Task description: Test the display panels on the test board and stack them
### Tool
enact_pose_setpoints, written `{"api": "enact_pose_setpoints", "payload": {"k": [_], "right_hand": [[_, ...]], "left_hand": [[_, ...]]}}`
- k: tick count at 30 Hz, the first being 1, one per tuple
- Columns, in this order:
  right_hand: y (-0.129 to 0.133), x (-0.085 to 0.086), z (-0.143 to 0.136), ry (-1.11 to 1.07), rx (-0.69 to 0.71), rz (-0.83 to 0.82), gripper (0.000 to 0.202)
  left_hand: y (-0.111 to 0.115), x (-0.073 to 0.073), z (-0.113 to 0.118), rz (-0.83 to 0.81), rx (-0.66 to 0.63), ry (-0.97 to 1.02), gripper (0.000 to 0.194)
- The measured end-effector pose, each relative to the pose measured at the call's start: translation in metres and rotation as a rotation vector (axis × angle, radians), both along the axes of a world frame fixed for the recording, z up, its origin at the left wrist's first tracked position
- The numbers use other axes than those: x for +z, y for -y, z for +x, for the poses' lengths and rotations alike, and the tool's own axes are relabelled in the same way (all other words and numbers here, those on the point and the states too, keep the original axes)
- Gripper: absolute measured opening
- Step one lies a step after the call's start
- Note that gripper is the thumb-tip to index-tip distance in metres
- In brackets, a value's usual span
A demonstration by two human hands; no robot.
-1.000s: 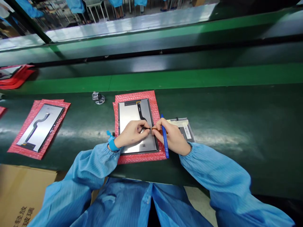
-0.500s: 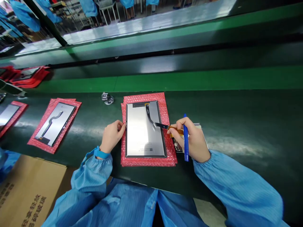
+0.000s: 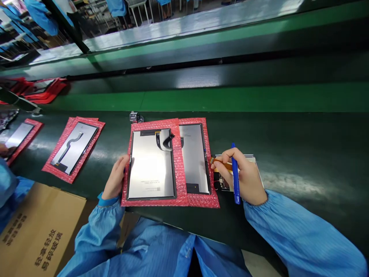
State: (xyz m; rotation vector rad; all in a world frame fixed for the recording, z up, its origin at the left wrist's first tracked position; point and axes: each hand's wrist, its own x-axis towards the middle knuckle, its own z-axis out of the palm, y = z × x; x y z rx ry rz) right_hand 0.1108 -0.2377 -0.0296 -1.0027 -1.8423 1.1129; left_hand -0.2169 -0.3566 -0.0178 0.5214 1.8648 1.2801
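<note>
My left hand (image 3: 115,177) is closed on the left edge of a red bubble-wrap bag (image 3: 181,169). On that bag lies an LCD panel (image 3: 151,165), its silvery back facing up and a black ribbon cable (image 3: 164,144) curled near its top. Partly under it, to the right, lies a second LCD panel (image 3: 196,157) on its own red bubble wrap. My right hand (image 3: 243,173) pinches an orange flex cable (image 3: 223,163) and also holds a blue pen (image 3: 235,175) between its fingers. Beneath this hand is a circuit board (image 3: 222,182) beside a flat pale-edged part, mostly covered.
A small metal tally counter (image 3: 135,117) stands behind the panels. To the left lie another panel on bubble wrap (image 3: 73,148) and a further panel (image 3: 20,136) by a co-worker's hand (image 3: 3,149). Red bags (image 3: 43,90) are piled at back left. A cardboard box (image 3: 37,227) stands below the table.
My left hand has drawn the top bag and panel leftward, uncovering the second panel. The black ribbon cable has come apart from the orange flex cable, which stays in my right hand.
</note>
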Motion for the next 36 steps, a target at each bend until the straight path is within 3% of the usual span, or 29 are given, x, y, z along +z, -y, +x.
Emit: {"api": "enact_pose_setpoints", "payload": {"k": [4,9,11,13,16,19,21,23,25,27,29,36], "right_hand": [[0.000,-0.001,-0.001,-0.004,0.027,-0.013,0.018],[-0.004,-0.002,0.001,0.032,-0.012,0.011,0.017],[-0.007,-0.001,0.004,0.099,-0.054,0.060,0.015],[-0.008,0.002,0.005,0.164,-0.131,0.152,0.015],[-0.002,0.009,0.000,0.138,-0.305,0.327,0.018],[0.017,0.016,-0.018,-0.129,-0.389,0.418,0.031],[0.032,0.018,-0.035,-0.260,-0.294,0.304,0.029],[0.046,0.015,-0.053,-0.219,-0.118,0.044,0.016],[0.054,0.006,-0.067,-0.118,-0.006,-0.184,0.012],[0.056,-0.003,-0.075,-0.060,-0.009,-0.253,0.029],[0.054,-0.011,-0.078,-0.024,-0.057,-0.219,0.042],[0.053,-0.014,-0.080,0.130,-0.038,-0.025,0.040]], "left_hand": [[0.026,0.008,-0.019,-0.069,-0.060,-0.001,0.064],[0.058,0.013,-0.083,-0.236,0.013,-0.157,0.069],[0.062,0.017,-0.105,-0.319,-0.008,-0.422,0.060],[0.062,0.023,-0.112,-0.433,-0.032,-0.771,0.048],[0.056,0.035,-0.085,-0.474,-0.027,-1.201,0.041],[0.044,0.036,-0.026,-0.211,-0.099,-1.280,0.039],[0.033,0.026,0.018,0.016,-0.206,-1.199,0.028],[0.021,0.010,0.053,0.144,-0.422,-1.059,0.025],[0.011,-0.007,0.076,0.213,-0.523,-0.970,0.023],[0.004,-0.020,0.085,0.230,-0.543,-0.947,0.023],[0.001,-0.027,0.087,0.227,-0.537,-0.949,0.024],[0.002,-0.029,0.083,0.241,-0.543,-0.955,0.023]]}}
